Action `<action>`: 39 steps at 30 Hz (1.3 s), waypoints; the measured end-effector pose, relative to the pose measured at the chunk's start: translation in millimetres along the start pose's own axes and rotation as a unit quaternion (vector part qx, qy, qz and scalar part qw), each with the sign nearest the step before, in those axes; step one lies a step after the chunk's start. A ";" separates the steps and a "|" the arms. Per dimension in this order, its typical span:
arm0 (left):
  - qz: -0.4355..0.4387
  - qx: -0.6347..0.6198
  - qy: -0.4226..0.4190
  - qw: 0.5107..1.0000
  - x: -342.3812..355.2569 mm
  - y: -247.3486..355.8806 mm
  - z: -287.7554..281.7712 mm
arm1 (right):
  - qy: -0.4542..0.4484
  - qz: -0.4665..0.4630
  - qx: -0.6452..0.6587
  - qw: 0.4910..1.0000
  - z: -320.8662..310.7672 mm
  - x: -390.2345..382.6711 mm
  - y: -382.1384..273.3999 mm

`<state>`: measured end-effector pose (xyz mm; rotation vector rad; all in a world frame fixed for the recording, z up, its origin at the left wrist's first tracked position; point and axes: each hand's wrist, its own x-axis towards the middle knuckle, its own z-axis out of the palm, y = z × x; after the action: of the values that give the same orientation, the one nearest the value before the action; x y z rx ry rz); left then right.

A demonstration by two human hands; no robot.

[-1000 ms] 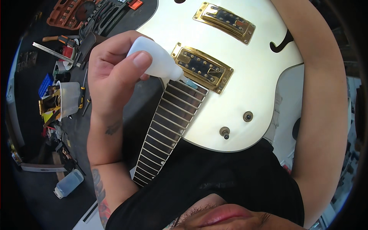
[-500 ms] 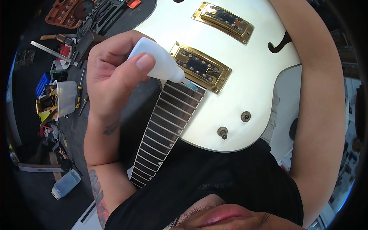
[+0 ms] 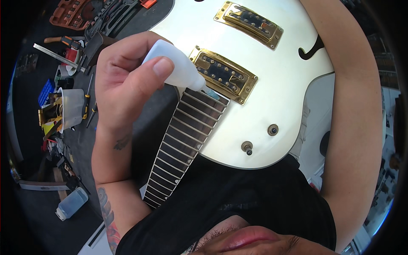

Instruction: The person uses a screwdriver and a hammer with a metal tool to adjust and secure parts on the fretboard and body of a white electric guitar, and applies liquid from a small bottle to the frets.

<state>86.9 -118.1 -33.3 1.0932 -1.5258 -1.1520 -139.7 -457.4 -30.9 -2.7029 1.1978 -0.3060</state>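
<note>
Head view. Left hand [image 3: 123, 85]: fingers [image 3: 163, 68] curled shut on a soft white plastic squeeze bottle [image 3: 176, 68], nozzle tilted onto the dark fretboard [image 3: 182, 136] beside a gold pickup [image 3: 223, 74]. Glossy white guitar body [image 3: 280, 106]. Right hand unseen, its state cannot be told.

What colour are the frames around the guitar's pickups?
Gold, on the pickup frames against the white guitar body; head view.
</note>
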 end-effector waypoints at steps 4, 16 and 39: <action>-0.008 0.029 0.009 0.999 3.0 0.3 2.5 | 0.006 0.014 0.013 1.000 2.2 3.5 8.3; -0.019 0.016 0.027 0.999 3.8 1.8 1.2 | 0.007 0.008 0.007 1.000 2.3 5.3 10.6; -0.061 0.009 0.045 0.997 6.5 4.3 -16.0 | 0.007 0.021 -0.001 1.000 2.0 6.7 6.0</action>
<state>100.7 -126.4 -25.6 1.2484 -1.4192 -1.1571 -139.0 -466.2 -33.4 -2.6765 1.2583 -0.3198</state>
